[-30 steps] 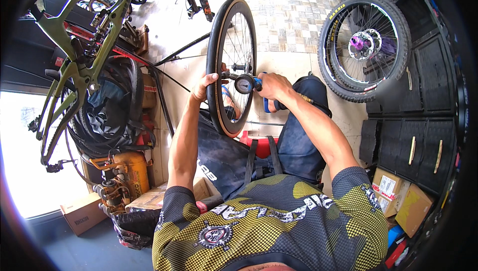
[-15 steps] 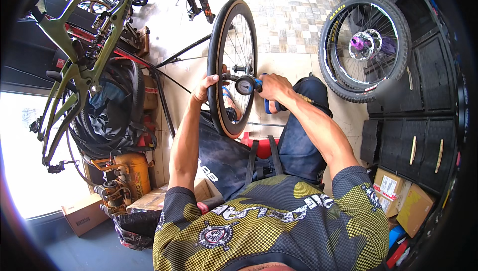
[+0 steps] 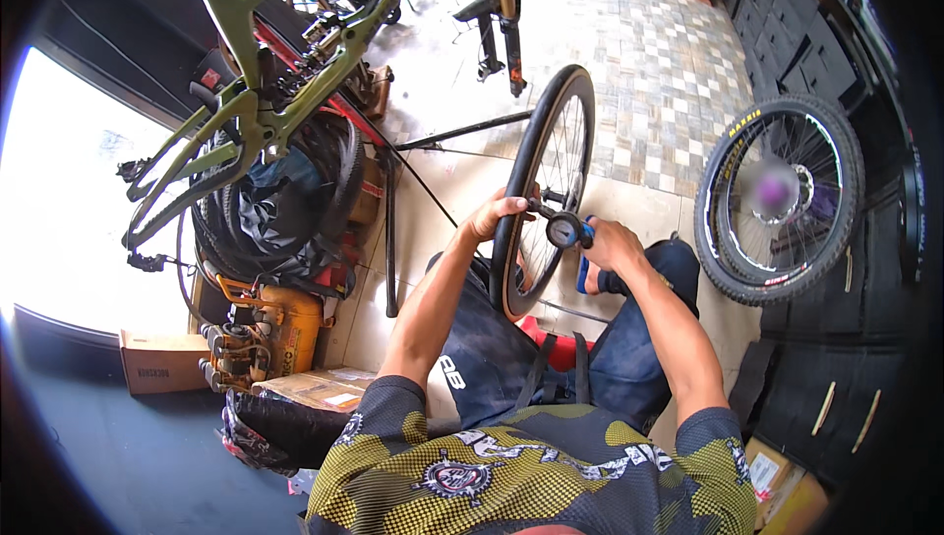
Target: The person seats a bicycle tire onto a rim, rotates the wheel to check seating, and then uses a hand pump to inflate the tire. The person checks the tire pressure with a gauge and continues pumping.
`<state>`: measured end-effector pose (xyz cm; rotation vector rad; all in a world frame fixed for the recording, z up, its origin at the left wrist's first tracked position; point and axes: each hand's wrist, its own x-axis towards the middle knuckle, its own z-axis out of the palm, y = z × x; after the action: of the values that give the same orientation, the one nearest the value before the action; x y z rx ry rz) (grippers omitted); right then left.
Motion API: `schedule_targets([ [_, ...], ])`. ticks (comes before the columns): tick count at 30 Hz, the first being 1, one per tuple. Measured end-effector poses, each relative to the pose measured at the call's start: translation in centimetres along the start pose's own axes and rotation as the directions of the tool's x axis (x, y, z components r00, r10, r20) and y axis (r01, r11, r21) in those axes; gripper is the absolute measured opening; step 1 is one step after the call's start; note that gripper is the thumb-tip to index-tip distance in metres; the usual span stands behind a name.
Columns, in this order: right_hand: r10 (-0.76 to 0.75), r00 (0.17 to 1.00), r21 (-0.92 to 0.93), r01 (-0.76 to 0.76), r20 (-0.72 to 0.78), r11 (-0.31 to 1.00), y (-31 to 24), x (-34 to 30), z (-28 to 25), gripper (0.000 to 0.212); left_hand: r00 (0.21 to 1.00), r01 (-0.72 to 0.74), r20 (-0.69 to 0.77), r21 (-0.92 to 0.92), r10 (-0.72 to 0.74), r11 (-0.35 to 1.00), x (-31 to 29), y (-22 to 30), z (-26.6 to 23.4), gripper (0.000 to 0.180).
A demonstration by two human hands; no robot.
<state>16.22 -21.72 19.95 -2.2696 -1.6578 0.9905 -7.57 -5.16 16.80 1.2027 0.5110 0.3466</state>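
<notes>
An upright bicycle wheel (image 3: 508, 240) with a slick black tyre and thin spokes stands between my legs. My left hand (image 3: 495, 215) is wrapped round the near left part of its tyre, thumb on top, close to the inflator's nozzle end. In my right hand (image 3: 612, 243), on the other side of the rim, is a tyre inflator (image 3: 563, 230) with a round dial gauge and blue parts. The nozzle end reaches to the inner side of the rim by my left thumb; the exact joint is too small to make out. My right fingers partly hide the inflator's handle.
An olive bike frame (image 3: 236, 33) and a fork (image 3: 509, 24) hang at the upper left. Below them are piled tyres (image 3: 339, 166) and a yellow compressor (image 3: 295, 324). Knobby-tyred wheels (image 3: 846, 181) lean by black drawers (image 3: 831, 68) at right. Cardboard boxes (image 3: 162, 363) lie left.
The whole view has shifted, so the wheel, hands and surroundings sit lower and further right. Both hands keep their hold on the wheel and the tyre inflator.
</notes>
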Motion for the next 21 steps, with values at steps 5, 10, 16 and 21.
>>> schedule_targets([
  [5,0.024,1.0,-0.013,-0.024,0.018,1.0,0.0,0.3,0.1,0.031,1.0,-0.028,0.013,0.034,0.027,0.999,-0.1,0.9,0.7,0.075],
  [10,0.046,0.999,-0.026,-0.046,0.025,0.999,-0.1,0.1,0.1,0.032,1.0,-0.015,0.015,0.027,0.015,1.0,-0.3,0.6,0.5,0.079],
  [16,0.062,0.998,-0.031,-0.061,0.03,0.998,-0.3,-0.1,-0.2,0.034,0.999,0.006,0.031,0.012,-0.006,1.0,-0.1,0.3,0.1,0.08],
  [21,0.047,0.999,-0.03,-0.047,0.013,0.998,-0.1,0.0,0.1,0.033,1.0,0.002,0.019,0.002,-0.002,1.0,-0.1,0.2,0.3,0.078],
])
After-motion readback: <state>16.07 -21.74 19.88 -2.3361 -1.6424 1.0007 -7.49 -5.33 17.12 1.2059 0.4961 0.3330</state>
